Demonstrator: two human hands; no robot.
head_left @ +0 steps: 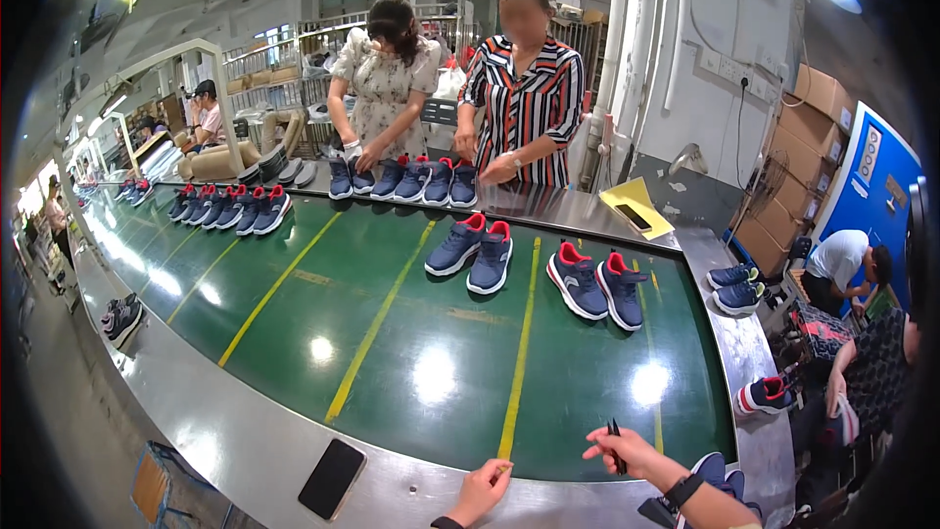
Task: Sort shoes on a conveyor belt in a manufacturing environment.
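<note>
My right hand is above the near right edge of the green conveyor belt, closed around a small, slim black tool with a pointed end. Its exact kind is unclear. My left hand rests at the belt's near metal edge, fingers curled together; whatever they might hold is hidden. Beside my right wrist, partly covered by the forearm, are navy shoes. Farther up the belt stand two pairs of navy sneakers with red linings, one pair to the right and another nearer the middle.
A black phone lies on the near metal rim. Across the belt, two people stand behind a row of navy sneakers. More shoes sit on the right rim. A yellow sheet with a phone lies at the far corner.
</note>
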